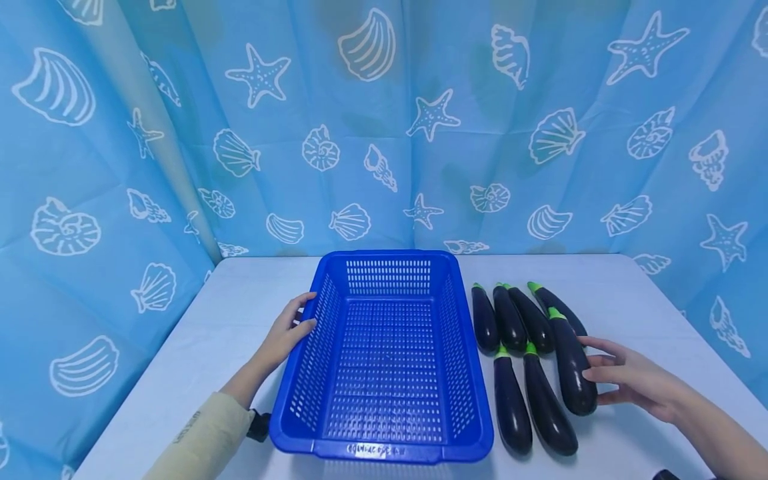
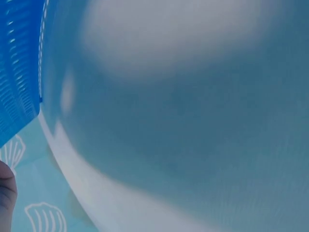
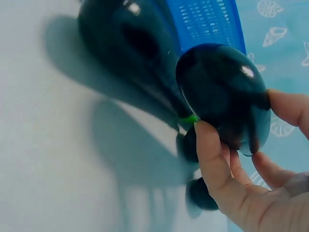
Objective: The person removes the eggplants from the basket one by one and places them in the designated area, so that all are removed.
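Observation:
A dark eggplant (image 1: 571, 367) with a bright green cap is pinched by my right hand (image 1: 639, 377) at the right of the group. In the right wrist view its rounded end (image 3: 224, 94) fills the middle, with the fingers spread round its side. The eggplant overlaps another eggplant (image 1: 561, 308) behind it in the head view. A blue perforated basket (image 1: 384, 451) stands left of the eggplants, its inside bare. My left hand (image 1: 287, 333) grips the basket's left rim, fingertips at the edge. Only a sliver of that hand shows in the left wrist view.
Several more eggplants lie in two rows beside the basket, among them a front eggplant (image 1: 513, 410) and a back eggplant (image 1: 485, 320). All rest on a white-covered table (image 1: 240, 287). A blue curtain (image 1: 384, 167) with shell and starfish prints hangs behind and at both sides.

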Demonstrator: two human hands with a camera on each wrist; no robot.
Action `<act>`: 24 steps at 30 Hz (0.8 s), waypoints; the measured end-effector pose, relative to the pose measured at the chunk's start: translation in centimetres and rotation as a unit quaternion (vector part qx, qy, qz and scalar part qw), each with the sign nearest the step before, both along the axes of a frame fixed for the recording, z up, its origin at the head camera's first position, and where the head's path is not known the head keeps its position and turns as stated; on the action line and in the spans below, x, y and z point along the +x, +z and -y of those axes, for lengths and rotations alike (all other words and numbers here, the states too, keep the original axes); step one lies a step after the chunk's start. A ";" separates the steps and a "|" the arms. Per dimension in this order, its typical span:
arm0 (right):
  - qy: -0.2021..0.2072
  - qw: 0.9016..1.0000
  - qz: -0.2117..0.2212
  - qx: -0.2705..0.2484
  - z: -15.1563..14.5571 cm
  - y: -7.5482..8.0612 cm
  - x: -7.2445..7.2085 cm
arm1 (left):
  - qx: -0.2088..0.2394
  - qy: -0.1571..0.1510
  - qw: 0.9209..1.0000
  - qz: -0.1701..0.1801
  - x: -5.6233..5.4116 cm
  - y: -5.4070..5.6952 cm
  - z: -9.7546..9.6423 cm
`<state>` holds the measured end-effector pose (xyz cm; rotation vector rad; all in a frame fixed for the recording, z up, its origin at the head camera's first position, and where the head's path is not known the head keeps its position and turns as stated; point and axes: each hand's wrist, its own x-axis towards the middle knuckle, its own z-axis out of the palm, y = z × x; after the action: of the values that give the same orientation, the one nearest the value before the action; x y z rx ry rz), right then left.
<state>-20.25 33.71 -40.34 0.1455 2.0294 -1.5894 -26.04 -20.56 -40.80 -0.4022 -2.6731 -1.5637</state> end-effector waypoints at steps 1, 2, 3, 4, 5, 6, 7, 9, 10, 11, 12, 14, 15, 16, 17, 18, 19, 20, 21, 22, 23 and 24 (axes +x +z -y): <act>0.001 1.000 0.002 0.006 -0.2 -0.1 0.1 | -0.004 -0.002 1.000 0.002 0.0 0.0 0.1; 0.003 1.000 0.002 0.013 -0.4 -0.2 0.2 | -0.009 -0.005 1.000 0.003 0.0 0.0 0.1; 0.005 1.000 0.002 0.020 -0.5 -0.3 0.3 | -0.011 -0.007 1.000 0.004 0.1 0.0 0.2; 0.007 1.000 0.003 0.027 -0.6 -0.4 0.4 | -0.013 -0.009 1.000 0.005 0.1 0.0 0.3; 0.009 0.999 0.003 0.034 -0.7 -0.4 0.5 | -0.013 -0.012 1.000 0.006 0.1 0.0 0.3; 0.010 0.999 0.004 0.039 -0.8 -0.5 0.6 | -0.013 -0.014 1.000 0.007 0.1 0.0 0.4; 0.011 0.999 0.004 0.043 -0.8 -0.6 0.7 | -0.012 -0.016 1.000 0.008 0.2 -0.1 0.4; 0.013 0.999 0.006 0.049 -0.9 -0.9 0.9 | -0.009 -0.020 1.000 0.009 0.2 0.0 0.5; 0.014 0.999 0.008 0.052 -0.8 -1.0 0.9 | -0.010 -0.021 1.000 0.010 0.3 -0.1 0.5; 0.014 0.998 0.011 0.055 -0.8 -1.1 1.0 | -0.009 -0.023 1.000 0.010 0.3 0.0 0.6; 0.014 0.998 0.014 0.060 -0.8 -1.3 1.0 | -0.010 -0.024 1.000 0.011 0.4 0.0 0.6; 0.014 0.997 0.020 0.070 -0.7 -1.5 1.1 | -0.014 -0.026 0.999 0.013 0.4 -0.1 0.7; 0.015 0.997 0.022 0.075 -0.6 -1.5 1.2 | -0.015 -0.026 0.999 0.014 0.4 -0.2 0.8; 0.016 0.996 0.023 0.081 -0.6 -1.6 1.2 | -0.017 -0.026 0.999 0.016 0.4 -0.2 0.8; 0.017 0.996 0.025 0.086 -0.5 -1.6 1.2 | -0.017 -0.026 0.999 0.016 0.4 -0.3 0.8; 0.018 0.995 0.026 0.091 -0.5 -1.7 1.2 | -0.018 -0.026 0.999 0.017 0.4 -0.3 0.8; 0.019 0.995 0.026 0.095 -0.4 -1.7 1.2 | -0.017 -0.025 0.999 0.018 0.4 -0.4 0.8; 0.019 0.994 0.027 0.100 -0.4 -1.8 1.2 | -0.015 -0.024 0.999 0.019 0.4 -0.4 0.8; 0.018 0.994 0.029 0.104 -0.4 -1.8 1.2 | -0.014 -0.023 0.999 0.019 0.4 -0.5 0.8; 0.017 0.994 0.032 0.105 -0.4 -1.9 1.2 | -0.014 -0.024 0.999 0.018 0.4 -0.5 0.8; 0.015 0.994 0.034 0.107 -0.4 -1.9 1.2 | -0.013 -0.025 0.999 0.017 0.4 -0.5 0.7; 0.014 0.993 0.038 0.108 -0.4 -2.0 1.3 | -0.013 -0.026 0.999 0.016 0.4 -0.5 0.7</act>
<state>-19.00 34.16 -42.33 0.2524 2.1304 -1.3249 -25.63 -21.23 -41.32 -0.4542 -2.7309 -1.5638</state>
